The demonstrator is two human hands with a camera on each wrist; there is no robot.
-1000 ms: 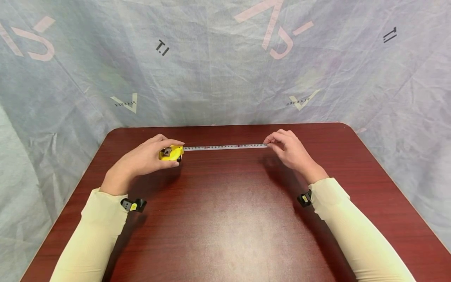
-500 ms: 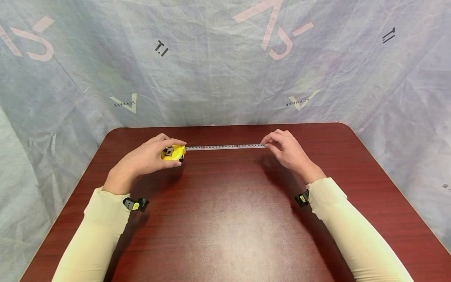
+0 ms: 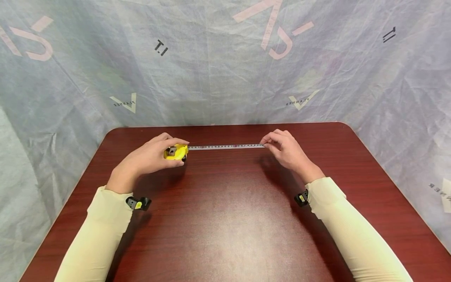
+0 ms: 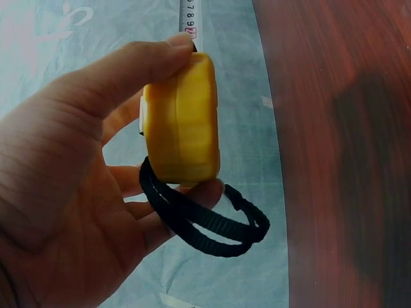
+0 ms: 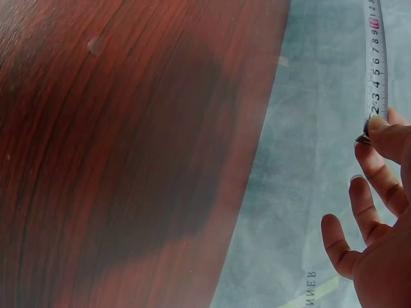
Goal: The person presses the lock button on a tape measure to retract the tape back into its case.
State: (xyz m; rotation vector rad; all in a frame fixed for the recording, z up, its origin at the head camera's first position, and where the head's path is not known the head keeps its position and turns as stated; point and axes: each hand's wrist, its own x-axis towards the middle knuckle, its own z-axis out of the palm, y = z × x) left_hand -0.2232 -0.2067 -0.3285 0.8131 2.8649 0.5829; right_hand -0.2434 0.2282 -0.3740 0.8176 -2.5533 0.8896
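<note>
My left hand [image 3: 148, 155] grips the yellow case of a tape measure [image 3: 179, 152], thumb on one side and fingers on the other. A black wrist strap [image 4: 215, 234] loops from the case in the left wrist view. Between the hands the white tape blade [image 3: 222, 147] runs straight, held above the table. At its far end my right hand [image 3: 283, 149] pinches the metal end hook [image 5: 363, 137] between thumb and index finger. The other right fingers [image 5: 367, 208] are spread loosely in the right wrist view.
Both hands are over the far half of a dark red wooden table [image 3: 218, 211]. A grey printed cloth [image 3: 211, 70] hangs behind its far edge. Small black wrist cameras [image 3: 138, 203] sit at the sleeve cuffs.
My left hand has moved slightly right with the case, and the stretch of blade between the hands is a little shorter. The right hand has shifted slightly left, still pinching the end.
</note>
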